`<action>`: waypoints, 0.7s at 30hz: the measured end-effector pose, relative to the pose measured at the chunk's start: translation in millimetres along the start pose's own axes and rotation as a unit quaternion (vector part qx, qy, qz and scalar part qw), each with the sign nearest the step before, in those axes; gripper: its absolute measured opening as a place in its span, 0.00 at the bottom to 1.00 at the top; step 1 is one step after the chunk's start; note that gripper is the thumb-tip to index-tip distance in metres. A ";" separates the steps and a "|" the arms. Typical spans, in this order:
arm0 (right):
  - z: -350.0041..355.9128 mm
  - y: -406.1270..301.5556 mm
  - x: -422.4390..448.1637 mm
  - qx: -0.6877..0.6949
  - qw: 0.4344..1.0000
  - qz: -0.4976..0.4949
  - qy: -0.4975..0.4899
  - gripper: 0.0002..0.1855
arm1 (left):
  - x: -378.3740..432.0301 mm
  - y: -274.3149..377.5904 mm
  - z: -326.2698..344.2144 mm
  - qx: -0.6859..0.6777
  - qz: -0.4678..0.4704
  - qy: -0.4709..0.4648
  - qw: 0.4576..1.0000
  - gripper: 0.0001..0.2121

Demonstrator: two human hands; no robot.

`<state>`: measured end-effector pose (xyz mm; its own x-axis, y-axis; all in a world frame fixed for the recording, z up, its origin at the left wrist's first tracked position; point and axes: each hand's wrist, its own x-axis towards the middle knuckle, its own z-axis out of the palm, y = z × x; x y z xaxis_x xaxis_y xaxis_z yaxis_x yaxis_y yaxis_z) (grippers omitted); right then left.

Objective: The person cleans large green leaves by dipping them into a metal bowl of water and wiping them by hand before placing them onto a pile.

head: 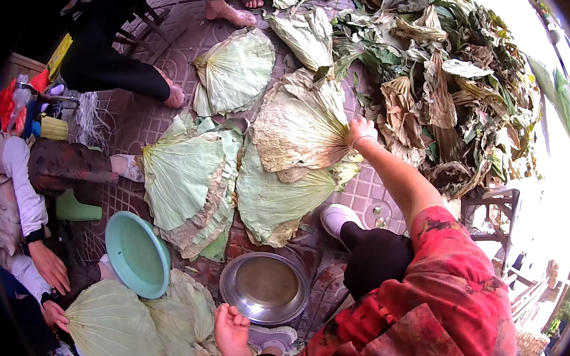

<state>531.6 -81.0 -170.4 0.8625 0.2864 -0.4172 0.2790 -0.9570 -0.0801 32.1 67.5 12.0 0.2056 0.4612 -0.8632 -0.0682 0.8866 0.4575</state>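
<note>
My right hand (pixel 361 132) reaches out and grips the gathered narrow end of a tan, folded dried lotus leaf (pixel 301 127). This leaf fans out over a pale green folded leaf (pixel 281 198) on the paving. Close to my body, my left hand (pixel 232 325) has its fingers curled in, with nothing visible in it. Beside that hand stands a steel basin (pixel 296 303) with cloudy liquid in it. A layered stack of folded green leaves (pixel 186 180), some with brown edges, lies farther left.
A large heap of crumpled dry leaves (pixel 426 69) rises at the right, near a wooden stool (pixel 497 200). At left, a person's hand (pixel 54 315) holds a flat leaf (pixel 116 323) beside a green basin (pixel 164 258) of liquid. Another person's foot (pixel 175 91) rests farther back.
</note>
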 end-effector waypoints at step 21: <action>-9.6 -93.4 46.3 -0.033 0.980 -0.198 0.010 0.28 | 17.5 -7.2 0.2 0.031 -0.027 0.013 0.999 0.04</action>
<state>549.5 22.1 -173.6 0.6895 0.6359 -0.3468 0.6191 -0.7659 -0.1735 36.4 69.1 -6.3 0.1819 0.4139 -0.8920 0.0027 0.9069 0.4214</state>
